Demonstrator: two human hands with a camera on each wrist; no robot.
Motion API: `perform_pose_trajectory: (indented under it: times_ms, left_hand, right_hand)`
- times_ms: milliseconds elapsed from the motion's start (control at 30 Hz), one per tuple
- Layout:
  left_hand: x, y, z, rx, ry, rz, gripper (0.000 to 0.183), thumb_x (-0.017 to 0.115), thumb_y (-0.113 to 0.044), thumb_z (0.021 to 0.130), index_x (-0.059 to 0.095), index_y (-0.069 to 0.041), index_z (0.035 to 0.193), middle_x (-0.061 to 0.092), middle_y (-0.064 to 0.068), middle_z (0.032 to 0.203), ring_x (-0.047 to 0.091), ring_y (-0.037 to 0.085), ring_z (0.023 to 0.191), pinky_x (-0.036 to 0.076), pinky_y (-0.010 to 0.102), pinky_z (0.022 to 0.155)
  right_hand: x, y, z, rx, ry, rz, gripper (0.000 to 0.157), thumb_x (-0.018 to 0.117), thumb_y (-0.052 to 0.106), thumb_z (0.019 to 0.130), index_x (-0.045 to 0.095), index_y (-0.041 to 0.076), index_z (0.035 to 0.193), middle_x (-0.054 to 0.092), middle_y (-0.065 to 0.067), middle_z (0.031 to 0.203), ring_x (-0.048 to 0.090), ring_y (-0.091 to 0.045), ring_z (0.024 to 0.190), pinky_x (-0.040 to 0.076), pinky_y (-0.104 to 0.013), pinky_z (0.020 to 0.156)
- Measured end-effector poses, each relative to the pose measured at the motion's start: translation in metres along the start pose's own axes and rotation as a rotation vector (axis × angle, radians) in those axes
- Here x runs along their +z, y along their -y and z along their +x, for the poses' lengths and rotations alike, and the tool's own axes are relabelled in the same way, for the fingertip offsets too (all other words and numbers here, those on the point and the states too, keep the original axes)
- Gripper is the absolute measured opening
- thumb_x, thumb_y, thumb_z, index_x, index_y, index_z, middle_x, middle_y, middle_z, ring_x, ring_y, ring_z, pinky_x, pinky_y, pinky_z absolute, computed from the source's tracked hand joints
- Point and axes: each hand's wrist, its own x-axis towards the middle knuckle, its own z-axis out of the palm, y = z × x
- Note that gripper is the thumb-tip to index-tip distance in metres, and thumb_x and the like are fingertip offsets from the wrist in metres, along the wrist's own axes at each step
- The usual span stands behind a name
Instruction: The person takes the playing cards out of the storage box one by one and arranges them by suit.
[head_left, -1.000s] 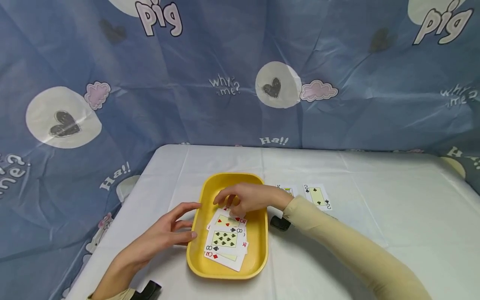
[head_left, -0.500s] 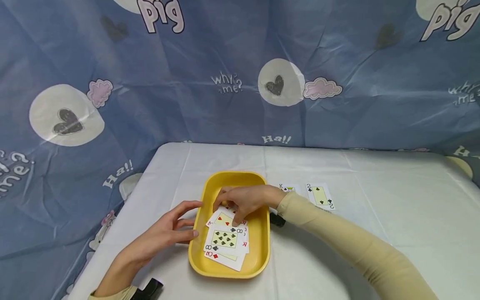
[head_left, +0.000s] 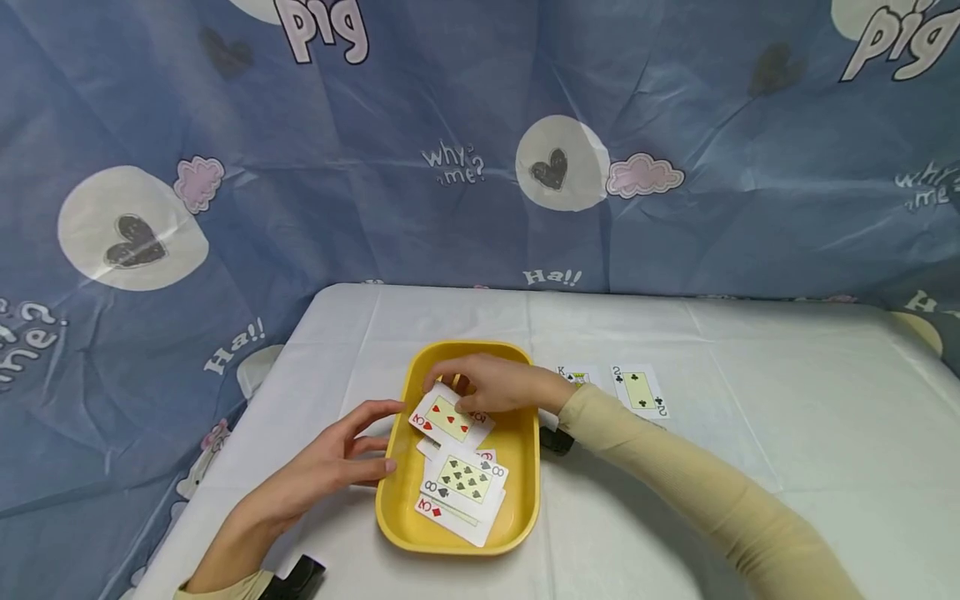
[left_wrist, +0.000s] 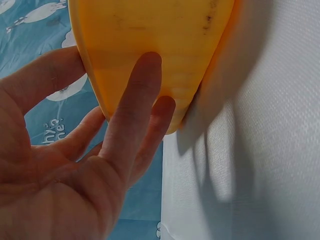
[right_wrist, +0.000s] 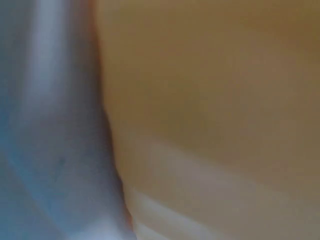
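Note:
My right hand (head_left: 491,385) reaches into a yellow tray (head_left: 531,500) and pinches a playing card (head_left: 447,417) with red hearts, thumb on its face. Below it, loose cards overlap on the tray floor; an eight of spades (head_left: 465,477) lies on top, over a diamonds card (head_left: 453,523). My left hand (head_left: 337,457) is at the tray's left side with relaxed fingers. In the left wrist view, fingertips (left_wrist: 150,62) lie against the yellow tray wall (left_wrist: 175,30). Blurred yellow tray surface (right_wrist: 200,90) fills most of the right wrist view; the right hand is not visible there.
Right of the tray, a king of spades (head_left: 576,375) and a two of clubs (head_left: 639,390) lie face up on the white-covered table (head_left: 750,400). My right sleeve (head_left: 675,467) partly covers the king. A blue patterned cloth (head_left: 420,225) hangs behind the table.
The right hand has gripped the hearts card and drawn it up and away from the pile, tilting it. The eight of spades has shifted slightly right and turned. The left hand stays put.

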Motion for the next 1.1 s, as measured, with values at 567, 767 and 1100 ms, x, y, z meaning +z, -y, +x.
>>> perform_pose_trajectory:
  times_ms: [567,767,1100]
  left_hand:
    - [0.001,0.001,0.003,-0.036,-0.031,0.025,0.066,0.072,-0.016,0.09,0.038,-0.015,0.147,0.026,0.012,0.155,0.055,0.032,0.122,0.055,0.042,0.087]
    - [0.001,0.002,0.003,-0.026,-0.028,0.022,0.067,0.072,-0.015,0.09,0.037,-0.014,0.147,0.027,0.012,0.155,0.055,0.033,0.122,0.055,0.042,0.087]
    - [0.0,0.001,0.003,-0.016,-0.011,0.026,0.066,0.071,-0.016,0.091,0.037,-0.014,0.148,0.028,0.013,0.154,0.055,0.033,0.122,0.055,0.041,0.087]
  right_hand:
    - [-0.001,-0.003,-0.009,-0.01,-0.712,0.342,0.038,0.052,-0.006,0.089,0.063,0.015,0.12,0.056,-0.009,0.095,0.056,-0.021,0.084,0.046,-0.032,0.074]
    - [-0.005,0.018,-0.02,-0.097,-0.884,0.456,0.035,0.047,-0.011,0.089,0.057,-0.003,0.122,0.052,-0.021,0.097,0.053,-0.029,0.085,0.046,-0.028,0.069]
    - [-0.02,-0.011,-0.04,-0.138,-1.001,0.499,0.04,0.053,-0.012,0.089,0.058,0.002,0.126,0.052,-0.019,0.099,0.053,-0.025,0.084,0.05,-0.031,0.064]
